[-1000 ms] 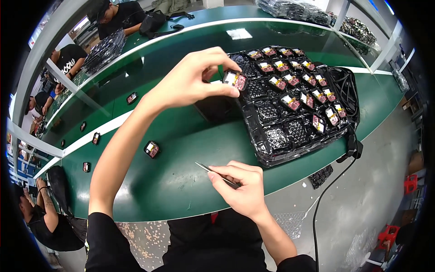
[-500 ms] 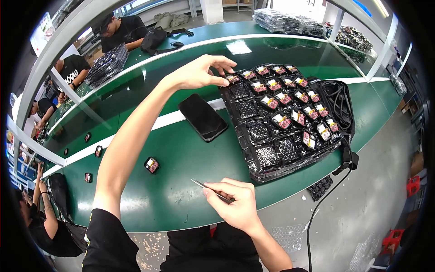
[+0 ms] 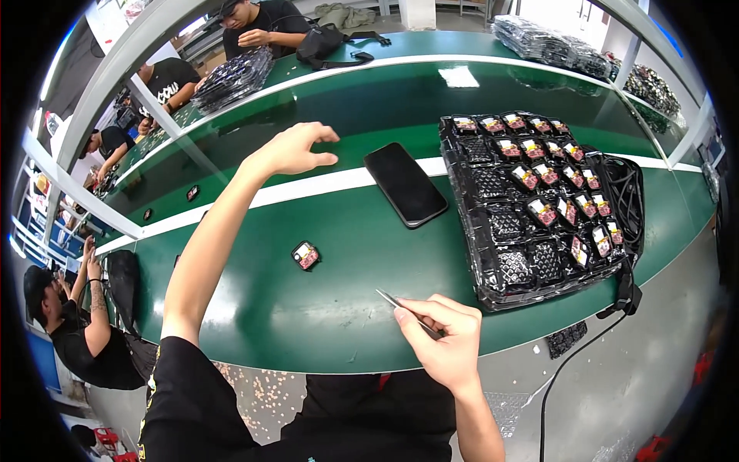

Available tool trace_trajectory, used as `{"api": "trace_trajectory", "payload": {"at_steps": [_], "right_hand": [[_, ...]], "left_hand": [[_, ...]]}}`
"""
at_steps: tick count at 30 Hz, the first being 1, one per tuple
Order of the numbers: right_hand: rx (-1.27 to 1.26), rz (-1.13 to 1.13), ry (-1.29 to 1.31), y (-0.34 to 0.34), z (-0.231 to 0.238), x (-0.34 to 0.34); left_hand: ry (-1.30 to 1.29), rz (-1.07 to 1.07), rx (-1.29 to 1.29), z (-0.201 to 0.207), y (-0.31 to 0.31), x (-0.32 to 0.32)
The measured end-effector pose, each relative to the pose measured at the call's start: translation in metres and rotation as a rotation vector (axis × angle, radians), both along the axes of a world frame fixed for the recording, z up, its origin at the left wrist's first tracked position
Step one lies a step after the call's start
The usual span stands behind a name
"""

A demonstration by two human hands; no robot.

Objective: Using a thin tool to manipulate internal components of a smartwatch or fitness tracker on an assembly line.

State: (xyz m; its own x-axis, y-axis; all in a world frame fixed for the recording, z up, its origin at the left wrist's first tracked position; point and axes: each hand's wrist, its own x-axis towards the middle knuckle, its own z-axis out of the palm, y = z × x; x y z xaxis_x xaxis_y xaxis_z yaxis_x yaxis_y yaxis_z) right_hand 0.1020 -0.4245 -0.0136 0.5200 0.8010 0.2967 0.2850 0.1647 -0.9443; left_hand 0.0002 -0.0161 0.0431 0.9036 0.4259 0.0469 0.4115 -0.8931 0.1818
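My left hand (image 3: 296,150) hangs over the bench, empty, thumb and fingers apart, left of a black smartphone (image 3: 406,185) lying flat. Between the fingers of my right hand (image 3: 446,339) is a pair of metal tweezers (image 3: 389,299), its tip pointing up and left above the green surface. On the right lies a stack of black plastic blister trays (image 3: 493,231). Small black-edged units with white, yellow and red faces, such as one unit (image 3: 542,212), fill many top pockets; several left-hand pockets hold none. Another loose unit (image 3: 305,256) rests on the bench between my hands.
More small units, one of them a dark unit (image 3: 192,192), lie farther left. A coiled black cable (image 3: 625,192) sits beside the trays. Metal frame posts (image 3: 85,200) cross the left side. Co-workers sit across and left, near a black bag (image 3: 323,46) and stacked trays (image 3: 235,77).
My left hand has come away from the unit at the trays' far left corner and moved left, leaving it in its pocket. The view has shifted; my right hand keeps the tweezers.
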Motion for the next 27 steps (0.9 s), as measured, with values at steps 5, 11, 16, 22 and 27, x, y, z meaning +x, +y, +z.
{"api": "trace_trajectory", "payload": {"at_steps": [5,11,16,22,27], "right_hand": [[-0.028,0.010,-0.019,0.001,0.000,-0.001],[-0.029,-0.003,-0.018,0.004,-0.005,-0.005],[0.049,-0.233,0.174,-0.003,-0.013,-0.004],[0.004,-0.198,0.194,-0.001,-0.010,-0.004],[0.010,-0.189,0.184,0.002,-0.012,-0.001]], "left_hand": [[-0.043,0.139,-0.039,-0.019,0.000,-0.065],[-0.255,0.088,0.012,-0.027,-0.021,-0.072],[-0.216,-0.293,-0.042,-0.004,-0.171,-0.075],[-0.160,-0.441,-0.007,-0.035,-0.228,-0.095],[-0.273,-0.386,-0.057,-0.039,-0.210,-0.101]]}}
